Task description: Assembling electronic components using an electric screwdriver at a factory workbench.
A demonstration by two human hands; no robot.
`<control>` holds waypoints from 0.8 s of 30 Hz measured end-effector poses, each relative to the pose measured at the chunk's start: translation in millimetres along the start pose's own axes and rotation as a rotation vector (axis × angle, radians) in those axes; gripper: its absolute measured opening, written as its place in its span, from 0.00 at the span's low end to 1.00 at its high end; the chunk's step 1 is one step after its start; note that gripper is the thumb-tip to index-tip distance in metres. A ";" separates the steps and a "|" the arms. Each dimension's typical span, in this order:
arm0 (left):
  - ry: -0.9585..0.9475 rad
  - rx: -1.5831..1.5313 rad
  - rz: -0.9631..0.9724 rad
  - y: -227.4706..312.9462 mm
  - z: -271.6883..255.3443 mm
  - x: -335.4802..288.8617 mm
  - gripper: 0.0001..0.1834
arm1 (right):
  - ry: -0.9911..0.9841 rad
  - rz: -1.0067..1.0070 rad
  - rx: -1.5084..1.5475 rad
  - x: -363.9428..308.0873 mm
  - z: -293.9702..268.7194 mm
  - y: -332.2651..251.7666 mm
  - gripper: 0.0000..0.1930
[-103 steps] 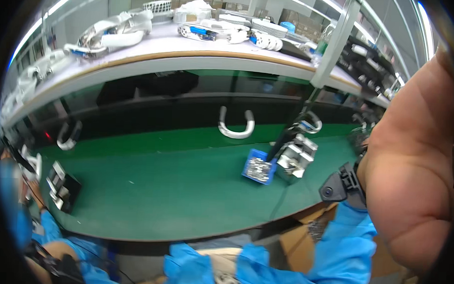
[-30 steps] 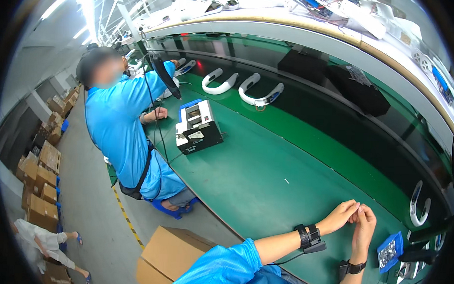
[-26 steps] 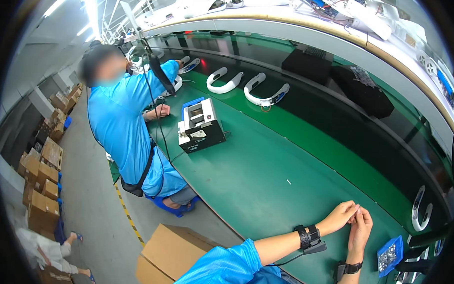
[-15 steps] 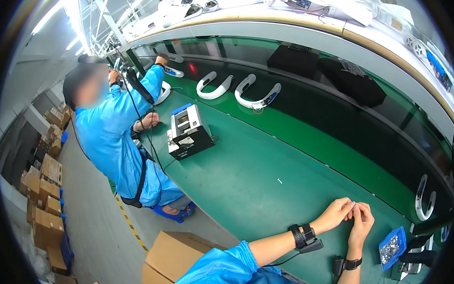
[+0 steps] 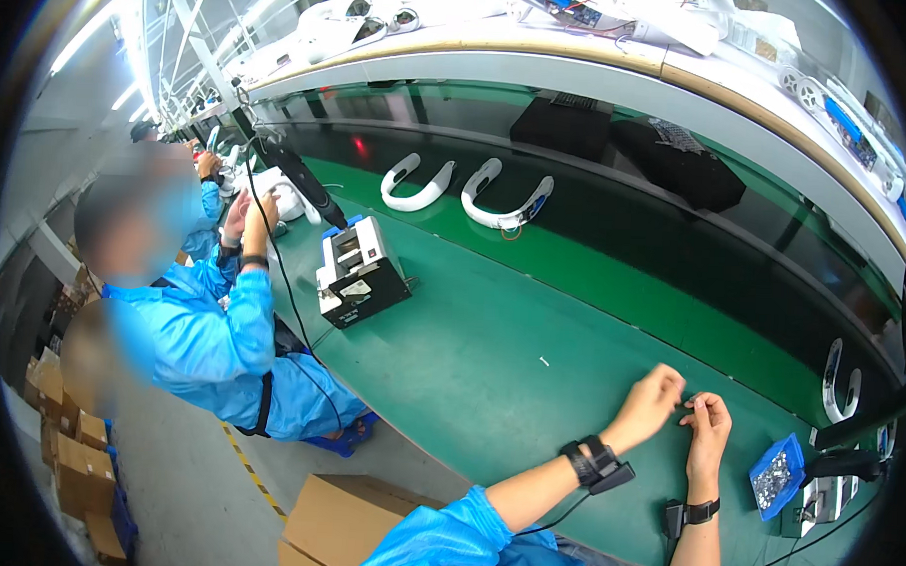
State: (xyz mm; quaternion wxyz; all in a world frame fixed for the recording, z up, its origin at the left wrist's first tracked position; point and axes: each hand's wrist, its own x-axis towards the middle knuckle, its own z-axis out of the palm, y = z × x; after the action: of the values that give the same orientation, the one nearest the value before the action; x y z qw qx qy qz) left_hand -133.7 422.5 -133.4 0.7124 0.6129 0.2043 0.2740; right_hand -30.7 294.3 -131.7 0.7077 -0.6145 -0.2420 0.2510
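Note:
Over the green worktable, my left hand is raised with its fingers curled together and slightly blurred; anything in them is too small to make out. Close to its right, my right hand pinches thumb and fingers together, with a tiny dark bit near the tips that I cannot identify. The two hands are apart. A blue bin of small metal parts lies right of my right hand. Black straps with small boxes circle both wrists.
A black-and-white device stands left on the table, beneath a hanging black electric screwdriver. White U-shaped shells rest on the green strip behind. A co-worker in blue sits left. A cardboard box is below the table edge.
My hands, which met at the fingertips, have separated; the left moved up and left. The co-worker has drawn both arms in and now holds a white part, and the hanging screwdriver is lower.

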 end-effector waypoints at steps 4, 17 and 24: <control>0.208 -0.096 0.134 14.2 -92.9 36.8 0.10 | 0.051 0.017 -0.034 0.8 -8.9 0.7 0.08; 0.913 1.112 -0.692 92.6 -309.4 210.9 0.44 | -0.062 0.023 -0.095 -0.4 -2.3 5.3 0.03; 1.051 0.351 -0.306 66.2 -301.9 230.1 0.30 | -0.073 0.027 -0.093 2.8 0.2 -2.3 0.03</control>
State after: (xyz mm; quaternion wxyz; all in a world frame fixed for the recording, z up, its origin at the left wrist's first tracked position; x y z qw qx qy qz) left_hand -155.9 806.3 -107.7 0.4342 0.4672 0.6596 0.3975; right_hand -28.6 296.0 -129.3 0.6655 -0.6406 -0.2706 0.2710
